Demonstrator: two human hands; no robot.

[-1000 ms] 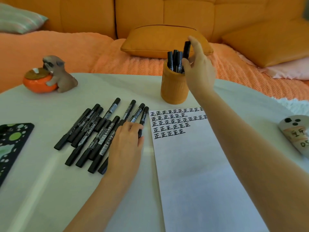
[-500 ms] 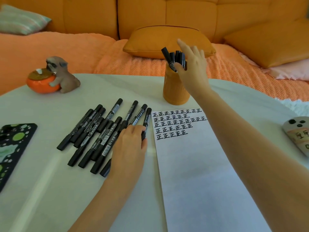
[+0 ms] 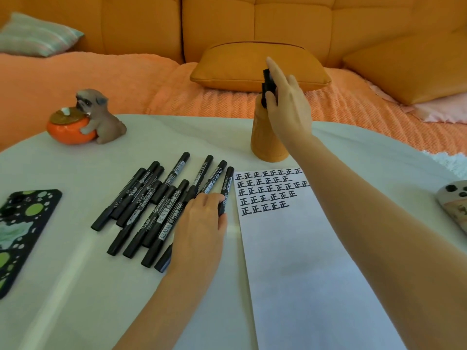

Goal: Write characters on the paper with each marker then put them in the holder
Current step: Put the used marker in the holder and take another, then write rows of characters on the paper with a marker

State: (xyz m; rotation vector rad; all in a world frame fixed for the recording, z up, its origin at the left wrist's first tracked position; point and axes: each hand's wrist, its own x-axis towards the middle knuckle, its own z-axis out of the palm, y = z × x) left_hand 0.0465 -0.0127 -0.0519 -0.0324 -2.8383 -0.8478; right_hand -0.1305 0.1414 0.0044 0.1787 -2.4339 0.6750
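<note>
Several black markers (image 3: 161, 205) lie side by side on the white table (image 3: 75, 286), left of the paper (image 3: 290, 261), which carries rows of black characters at its top. My left hand (image 3: 199, 228) rests palm down on the rightmost markers, its thumb beside one of them. The orange holder (image 3: 265, 142) stands behind the paper with marker tops (image 3: 266, 80) sticking out. My right hand (image 3: 288, 107) is at the holder's mouth, index finger straight up behind the tops and thumb touching them in front. The holder's rim is hidden by that hand.
A dog figurine with an orange pot (image 3: 86, 120) stands at the table's back left. A phone in a green-spotted case (image 3: 20, 231) lies at the left edge, a small patterned object (image 3: 454, 208) at the right edge. An orange sofa with cushions (image 3: 260, 64) is behind.
My right hand lowered the marker it held into the holder, then closed in over the marker tops. My left hand stayed on the table markers.
</note>
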